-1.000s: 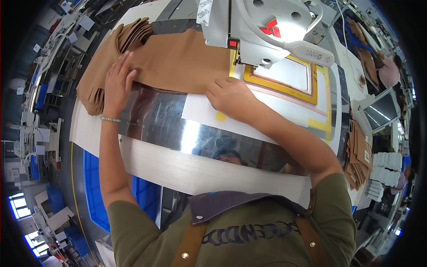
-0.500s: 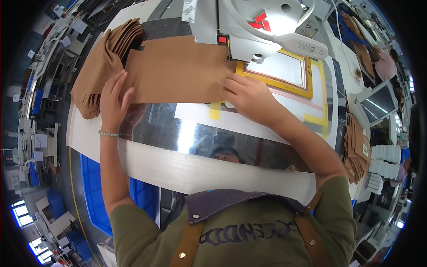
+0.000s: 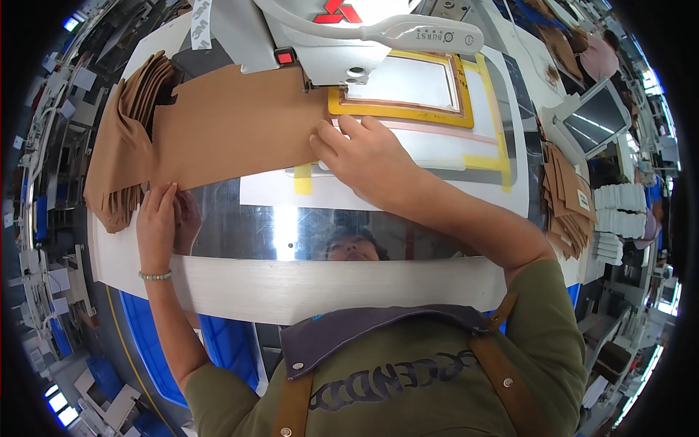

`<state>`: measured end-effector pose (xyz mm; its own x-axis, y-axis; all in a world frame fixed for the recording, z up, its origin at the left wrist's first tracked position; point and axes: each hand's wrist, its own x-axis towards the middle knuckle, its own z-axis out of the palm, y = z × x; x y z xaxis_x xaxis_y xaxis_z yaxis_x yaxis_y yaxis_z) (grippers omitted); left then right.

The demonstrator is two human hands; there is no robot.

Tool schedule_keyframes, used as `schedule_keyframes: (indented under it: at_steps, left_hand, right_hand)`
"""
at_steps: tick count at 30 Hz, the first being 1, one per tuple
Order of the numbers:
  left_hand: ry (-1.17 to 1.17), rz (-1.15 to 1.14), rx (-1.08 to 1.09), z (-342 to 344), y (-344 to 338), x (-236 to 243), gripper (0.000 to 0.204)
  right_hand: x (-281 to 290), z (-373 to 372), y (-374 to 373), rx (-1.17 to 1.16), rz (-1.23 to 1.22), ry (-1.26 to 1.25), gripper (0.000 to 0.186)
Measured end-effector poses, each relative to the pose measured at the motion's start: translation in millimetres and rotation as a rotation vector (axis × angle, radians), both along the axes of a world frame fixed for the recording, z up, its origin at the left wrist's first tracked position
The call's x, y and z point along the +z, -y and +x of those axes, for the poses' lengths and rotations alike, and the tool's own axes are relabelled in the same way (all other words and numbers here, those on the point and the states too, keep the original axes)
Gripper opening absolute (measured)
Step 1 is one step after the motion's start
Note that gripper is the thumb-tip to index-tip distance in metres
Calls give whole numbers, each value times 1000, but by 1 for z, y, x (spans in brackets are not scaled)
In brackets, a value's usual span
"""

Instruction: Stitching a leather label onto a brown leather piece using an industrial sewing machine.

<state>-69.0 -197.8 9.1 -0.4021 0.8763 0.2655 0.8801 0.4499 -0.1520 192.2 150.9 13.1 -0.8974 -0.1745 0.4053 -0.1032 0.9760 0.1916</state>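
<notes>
A flat brown fabric panel (image 3: 237,120) lies stretched out between my hands, with its far right part beneath the white sewing machine head (image 3: 309,54). My left hand (image 3: 156,226) closes its fingertips on the panel's near left corner. At the panel's right edge, my right hand (image 3: 368,156) pinches the cloth with fingers bent, just in front of a yellow rectangular frame (image 3: 466,109). Left of the panel sits a folded stack of the same brown fabric (image 3: 120,156), close beside my left hand.
A shiny metal plate (image 3: 255,226) and white sheet with yellow tape (image 3: 303,180) lie in front of the machine. A lamp (image 3: 429,33) reaches over the frame. At right are a screen (image 3: 593,120), brown pieces (image 3: 568,197) and white stacks (image 3: 619,207). Blue bins (image 3: 145,335) stand below the table.
My left hand has gone from open beside the stack to pinching the panel's near corner. The panel now lies tilted, its left end nearer me. The whole view has shifted.
</notes>
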Motion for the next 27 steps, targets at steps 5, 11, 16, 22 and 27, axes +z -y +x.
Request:
schedule_keyframes:
  at_steps: [5,11,16,22,27]
  left_hand:
    - [45,-42,-8,-1,1,9,40]
    - [9,-93,99,1,0,6,37]
    - [-75,-35,72,1,15,-2,38]
    - [26,-47,65,9,8,7,40]
    - [-6,-67,88,3,6,-4,40]
  right_hand:
    - [-1,6,0,58,22,-24,15]
    - [-23,-14,-11,62,26,-92,10]
    - [-7,-10,0,-44,98,-18,8]
    - [-21,-9,-11,65,66,-171,7]
    - [-17,-15,-16,77,62,-218,13]
